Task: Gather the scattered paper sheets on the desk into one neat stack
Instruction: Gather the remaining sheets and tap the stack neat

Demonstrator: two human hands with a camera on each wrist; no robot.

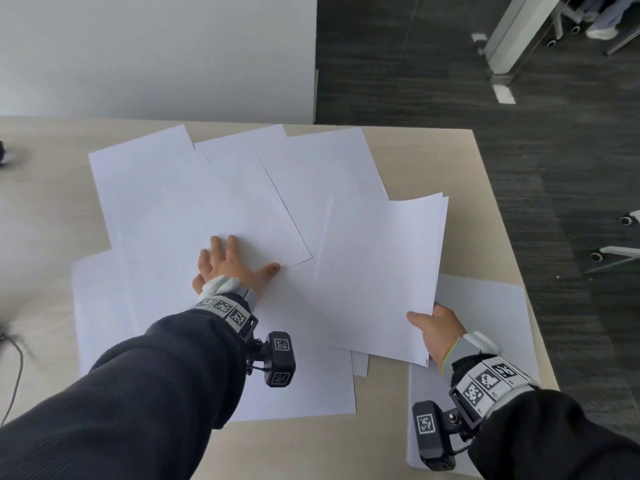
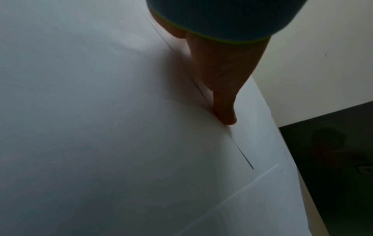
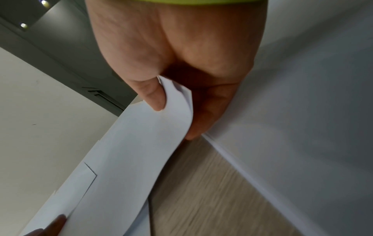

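Several white paper sheets (image 1: 194, 202) lie scattered and overlapping across the beige desk (image 1: 45, 216). My left hand (image 1: 228, 268) lies flat with spread fingers on the top middle sheet; its thumb (image 2: 224, 111) presses on the paper beside a sheet edge. My right hand (image 1: 438, 327) pinches the near corner of a small bundle of sheets (image 1: 377, 271), lifted off the desk at the right; the thumb (image 3: 155, 99) is on top and the fingers underneath. One more sheet (image 1: 485, 306) lies under that hand by the desk's right edge.
The desk's right edge (image 1: 498, 216) drops to a dark floor with chair legs (image 1: 616, 251). A white partition (image 1: 156, 57) stands behind the desk. A dark cable (image 1: 14, 368) lies at the left edge.
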